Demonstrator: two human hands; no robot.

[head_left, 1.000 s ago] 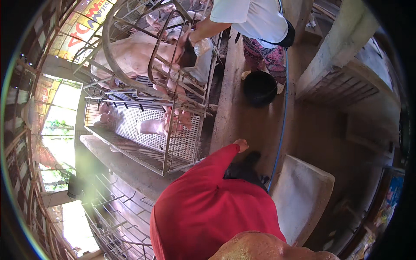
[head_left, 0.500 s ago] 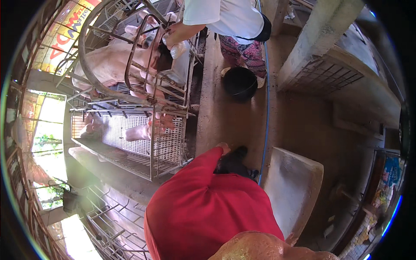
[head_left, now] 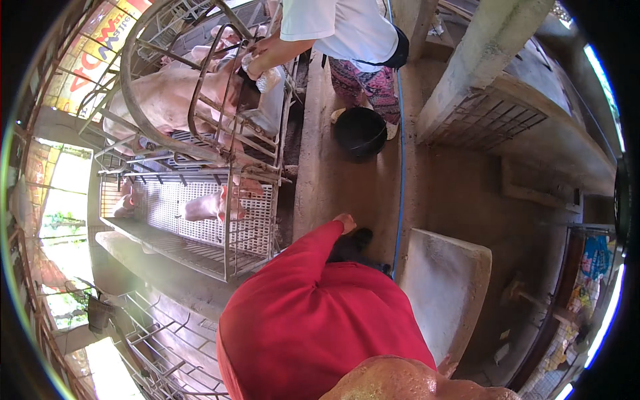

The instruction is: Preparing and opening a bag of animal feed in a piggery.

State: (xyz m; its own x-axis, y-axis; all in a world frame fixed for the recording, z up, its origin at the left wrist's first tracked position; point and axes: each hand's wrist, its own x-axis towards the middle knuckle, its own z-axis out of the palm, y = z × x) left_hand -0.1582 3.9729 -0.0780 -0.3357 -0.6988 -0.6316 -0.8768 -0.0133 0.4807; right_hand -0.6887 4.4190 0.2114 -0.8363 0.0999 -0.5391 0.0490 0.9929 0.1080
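Since the earlier frame the view has swung, so the black bucket (head_left: pixel 360 132) sits lower, toward upper centre. Nearest, the left hand (head_left: pixel 345 222) hangs at centre from a red sleeve (head_left: pixel 293 267), loosely curled, holding nothing; the right hand is out of sight. Beyond, small pink piglets (head_left: pixel 203 207) lie on white slatted flooring inside the metal crate (head_left: pixel 227 167). Farthest, another person (head_left: pixel 347 30) reaches into it.

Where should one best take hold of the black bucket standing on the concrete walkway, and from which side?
Grip the black bucket by its round top rim, coming from above: it stands upright with its mouth open upward. Whether it has a handle, I cannot tell. The co-worker stands just behind it.
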